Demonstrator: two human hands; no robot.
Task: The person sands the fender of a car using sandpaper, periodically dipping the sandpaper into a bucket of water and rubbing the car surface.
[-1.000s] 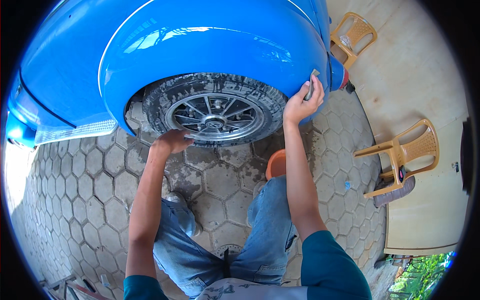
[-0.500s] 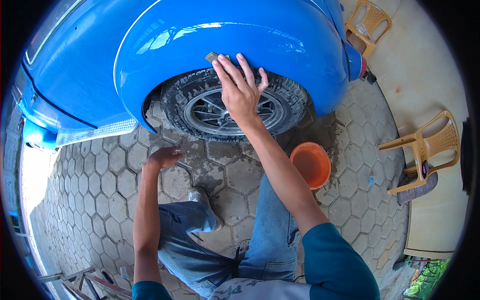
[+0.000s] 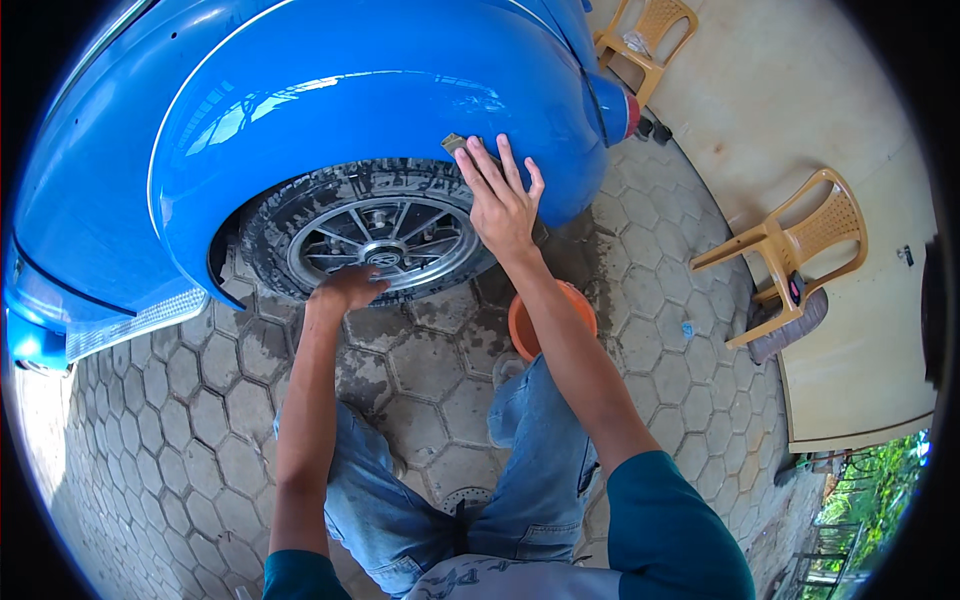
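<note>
The right hand (image 3: pixel 500 200) lies flat with its fingers (image 3: pixel 487 165) spread, pressing a small grey pad (image 3: pixel 455 143) against the lower edge of the blue fender (image 3: pixel 380 100), just above the tyre (image 3: pixel 390 235); only a corner of the pad shows past the fingertips. The left hand (image 3: pixel 348 288) rests on the lower rim of the spoked wheel (image 3: pixel 375 240), fingers curled together, though I cannot tell whether they hold anything. An orange bucket (image 3: pixel 520 325) sits on the wet hexagonal paving (image 3: pixel 420 360) behind the right forearm, beside the knee. Two tan plastic chairs (image 3: pixel 790 245) stand well apart to the right.
</note>
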